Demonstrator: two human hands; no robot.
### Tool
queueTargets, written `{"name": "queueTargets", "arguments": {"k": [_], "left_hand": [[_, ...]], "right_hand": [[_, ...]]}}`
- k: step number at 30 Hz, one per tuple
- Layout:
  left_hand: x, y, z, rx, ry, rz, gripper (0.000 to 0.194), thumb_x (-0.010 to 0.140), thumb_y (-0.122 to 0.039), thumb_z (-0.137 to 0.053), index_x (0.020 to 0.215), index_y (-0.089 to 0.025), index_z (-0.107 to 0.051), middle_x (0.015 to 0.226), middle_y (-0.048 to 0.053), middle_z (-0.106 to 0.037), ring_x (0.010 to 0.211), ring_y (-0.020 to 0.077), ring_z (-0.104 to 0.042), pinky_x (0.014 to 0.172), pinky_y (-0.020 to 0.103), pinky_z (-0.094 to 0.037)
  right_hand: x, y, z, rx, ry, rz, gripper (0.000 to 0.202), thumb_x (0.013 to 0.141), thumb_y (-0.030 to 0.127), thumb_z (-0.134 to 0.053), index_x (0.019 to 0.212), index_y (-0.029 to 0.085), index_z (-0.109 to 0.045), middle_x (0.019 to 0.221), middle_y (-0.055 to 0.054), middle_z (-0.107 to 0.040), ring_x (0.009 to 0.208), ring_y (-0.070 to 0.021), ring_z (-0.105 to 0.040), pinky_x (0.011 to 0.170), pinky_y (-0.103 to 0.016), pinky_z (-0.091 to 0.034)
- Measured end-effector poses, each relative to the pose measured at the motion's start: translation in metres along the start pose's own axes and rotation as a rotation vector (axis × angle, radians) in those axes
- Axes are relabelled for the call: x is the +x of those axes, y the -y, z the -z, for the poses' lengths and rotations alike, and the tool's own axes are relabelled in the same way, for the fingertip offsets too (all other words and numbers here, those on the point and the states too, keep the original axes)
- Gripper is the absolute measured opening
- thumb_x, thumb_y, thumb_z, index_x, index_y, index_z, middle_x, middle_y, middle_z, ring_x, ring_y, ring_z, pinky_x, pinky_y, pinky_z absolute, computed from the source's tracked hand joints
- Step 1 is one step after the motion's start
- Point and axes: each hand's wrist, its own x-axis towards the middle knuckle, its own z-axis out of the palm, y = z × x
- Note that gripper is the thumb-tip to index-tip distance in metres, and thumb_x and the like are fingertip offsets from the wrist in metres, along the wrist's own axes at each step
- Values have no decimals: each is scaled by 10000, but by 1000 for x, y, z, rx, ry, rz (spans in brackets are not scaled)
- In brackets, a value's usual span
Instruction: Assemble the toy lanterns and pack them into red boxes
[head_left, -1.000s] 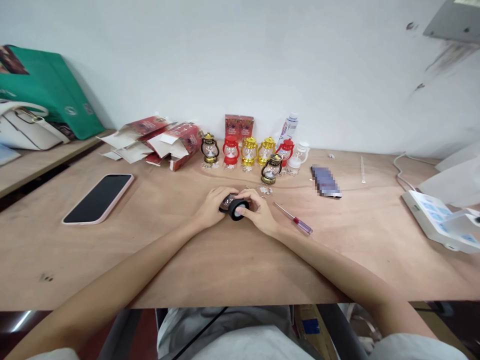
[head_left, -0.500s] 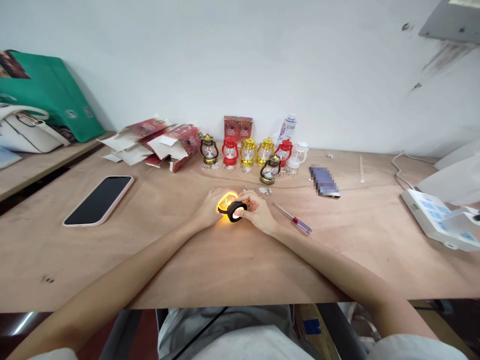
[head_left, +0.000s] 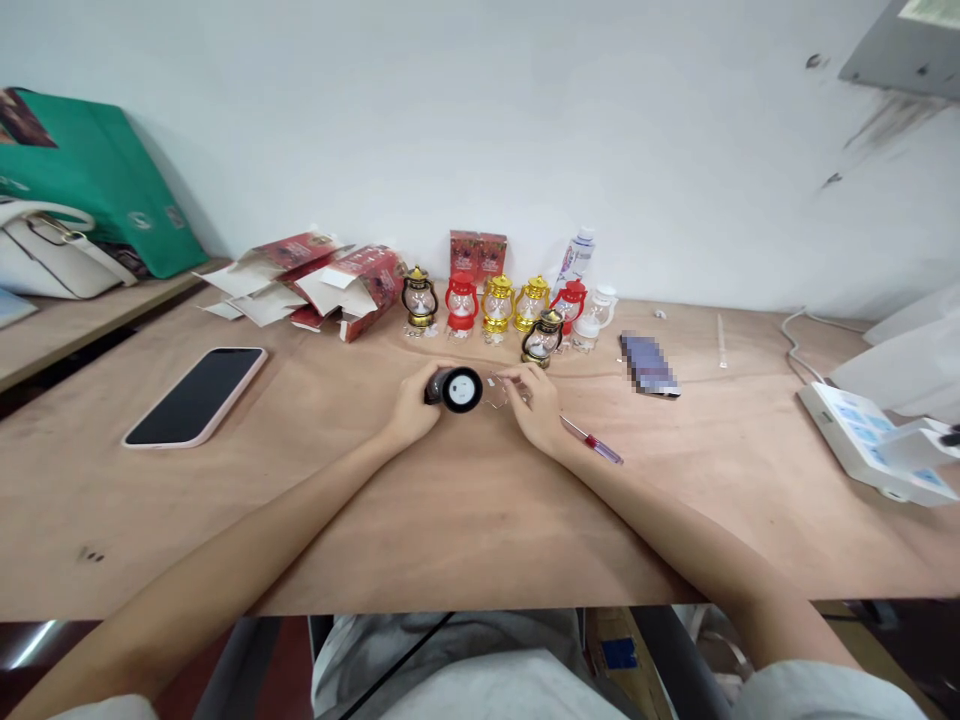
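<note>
My left hand (head_left: 412,408) is wrapped round a small dark lantern (head_left: 462,389), tipped so that its round base with a white disc faces me. No light shows from it. Just to the right, my right hand (head_left: 535,404) is closed with thumb and forefinger together above the table; what they hold, if anything, is too small to make out. Small bits (head_left: 495,392) lie by those fingertips. Beyond my right hand stands a bronze-and-black lantern (head_left: 541,338). A screwdriver (head_left: 596,444) with a clear purplish handle rests beside my right wrist.
Behind is a row of lanterns, including a red lantern (head_left: 461,302) and a gold lantern (head_left: 498,305). Opened red boxes (head_left: 360,285) lie left of them. A phone (head_left: 196,398) is at left, a blurred-out phone (head_left: 649,364) and a white power strip (head_left: 870,440) at right.
The lantern has gone from glowing orange to unlit, and its base has turned more toward me. My right hand has let go of it and moved slightly right. My left hand still holds it.
</note>
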Motion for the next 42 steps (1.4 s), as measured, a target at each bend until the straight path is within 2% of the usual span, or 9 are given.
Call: {"name": "queueTargets", "arguments": {"k": [3,9,15,20,25,31,36,42], "left_hand": [[2,8,-1,-73,-85,10,565,468,-53,-357,976,-138,-589,988,58,-663,1007,217,-601,894,340,-454],[3,10,-1,-102,-82,11,568,455,-73,-351,970,-138,-582,981,61,-658,1001,221,-594,906,358,-452],[3,9,-1,-110,-69,34,555,464,-78,-349,970,-143,-568,1010,62,-649,1025,218,-585,924,363,-450],[3,9,-2,-109,-64,23,547,470,-74,-350,968,-134,-569,1004,67,-646,1020,215,-588,924,355,-449],[1,-1,0,-80,23,17,501,540,-57,-394,1000,-132,-578,1016,69,-651,1010,211,-598,917,352,-451],[1,-12,1,-72,153,-34,397,637,-78,-453,1001,-142,-595,1006,74,-672,975,201,-619,898,340,-465],[1,-12,0,-63,172,-36,349,673,-113,-485,1001,-148,-600,1018,79,-675,968,204,-625,905,347,-471],[0,-13,1,-36,194,-26,407,675,-103,-488,1064,-157,-594,1078,74,-677,1022,208,-625,942,355,-461]], "right_hand": [[4,-10,2,-281,85,55,235,920,289,-465,985,183,-665,956,-83,-639,930,-225,-511,859,-364,-423],[2,-6,-4,-605,251,110,313,917,312,-480,1174,211,-627,1132,-116,-595,1028,-278,-423,877,-425,-384],[2,-4,-4,-648,286,70,243,915,261,-485,1035,220,-693,1131,-112,-581,1035,-277,-413,851,-410,-373],[2,-5,-4,-643,255,117,201,893,228,-521,888,182,-716,1079,-117,-619,994,-275,-429,796,-408,-379],[1,-4,-5,-749,304,154,230,914,217,-483,931,138,-698,975,-131,-650,973,-278,-451,783,-409,-364],[0,-2,-8,-890,341,286,259,912,113,-417,916,95,-676,969,-164,-641,911,-274,-473,773,-406,-339],[-1,-2,-9,-895,323,279,265,917,108,-394,907,91,-658,972,-174,-628,894,-278,-489,756,-403,-334],[-1,-4,-10,-881,255,213,282,938,120,-333,941,98,-613,913,-160,-607,871,-271,-502,751,-381,-337]]}}
